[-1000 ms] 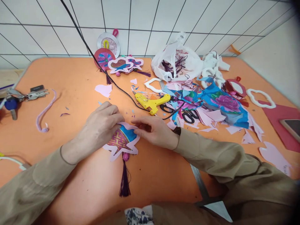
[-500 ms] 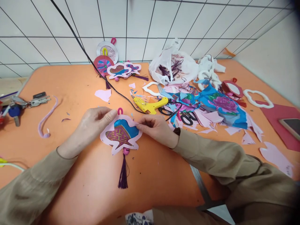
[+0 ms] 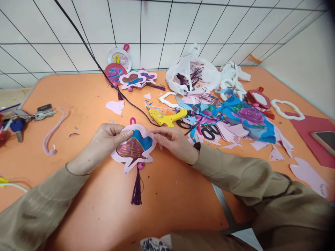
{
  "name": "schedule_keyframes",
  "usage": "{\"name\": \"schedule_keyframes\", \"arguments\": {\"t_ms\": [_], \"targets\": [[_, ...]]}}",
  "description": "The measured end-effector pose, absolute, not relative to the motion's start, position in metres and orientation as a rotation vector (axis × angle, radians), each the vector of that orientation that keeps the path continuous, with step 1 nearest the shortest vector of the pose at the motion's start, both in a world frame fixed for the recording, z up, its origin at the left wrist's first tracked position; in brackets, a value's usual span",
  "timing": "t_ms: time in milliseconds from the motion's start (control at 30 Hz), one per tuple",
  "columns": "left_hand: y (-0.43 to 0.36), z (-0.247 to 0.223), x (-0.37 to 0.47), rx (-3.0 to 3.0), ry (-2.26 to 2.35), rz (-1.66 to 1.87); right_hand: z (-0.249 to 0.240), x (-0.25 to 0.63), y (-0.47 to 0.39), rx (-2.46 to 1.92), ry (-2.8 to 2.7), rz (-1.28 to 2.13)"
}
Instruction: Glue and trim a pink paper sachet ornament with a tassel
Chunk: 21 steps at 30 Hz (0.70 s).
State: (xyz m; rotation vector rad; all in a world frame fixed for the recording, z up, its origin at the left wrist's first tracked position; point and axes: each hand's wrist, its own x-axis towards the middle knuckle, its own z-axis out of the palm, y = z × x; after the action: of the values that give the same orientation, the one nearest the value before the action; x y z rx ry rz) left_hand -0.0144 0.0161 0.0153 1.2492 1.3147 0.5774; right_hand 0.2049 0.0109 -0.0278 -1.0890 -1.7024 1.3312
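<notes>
Between my two hands is a tasselled ornament [image 3: 132,148], a scalloped pink paper frame around blue and purple patterned fabric. A pink loop [image 3: 133,121] tops it, while a pink bell [image 3: 140,166] and a dark purple tassel [image 3: 136,188] hang below. My left hand [image 3: 112,137] pinches its upper left edge, the thumb lying over the front. At the right edge, my right hand [image 3: 170,139] grips the paper rim between thumb and fingers. Just beyond my right hand lies a yellow glue gun [image 3: 167,117].
Fabric and paper scraps [image 3: 232,129] surround black scissors [image 3: 209,132] on the orange table [image 3: 170,205]. Finished-looking ornaments [image 3: 132,79] and a white plastic bag [image 3: 193,75] stand by the tiled wall. Keys [image 3: 39,114] lie left; a phone [image 3: 324,141] is right. A black cable [image 3: 86,48] crosses the view.
The ornament has turned slightly and shifted a little left and up. My left thumb now reaches further over its front. The glue gun and scraps stay put.
</notes>
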Motion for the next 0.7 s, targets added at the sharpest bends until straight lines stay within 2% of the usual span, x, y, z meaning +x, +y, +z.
{"name": "schedule_keyframes", "arguments": {"t_ms": [267,533,700], "targets": [[0.019,0.012,-0.020,1.325,1.178,0.662,-0.032,0.208,0.010,-1.015,-1.468,1.403],[0.019,0.018,-0.025,1.487,1.125,0.735,-0.019,0.213,0.011,-1.025,-1.517,1.121],[0.019,0.020,-0.026,1.518,1.102,0.744,-0.017,0.217,0.016,-0.881,-1.483,1.112]]}}
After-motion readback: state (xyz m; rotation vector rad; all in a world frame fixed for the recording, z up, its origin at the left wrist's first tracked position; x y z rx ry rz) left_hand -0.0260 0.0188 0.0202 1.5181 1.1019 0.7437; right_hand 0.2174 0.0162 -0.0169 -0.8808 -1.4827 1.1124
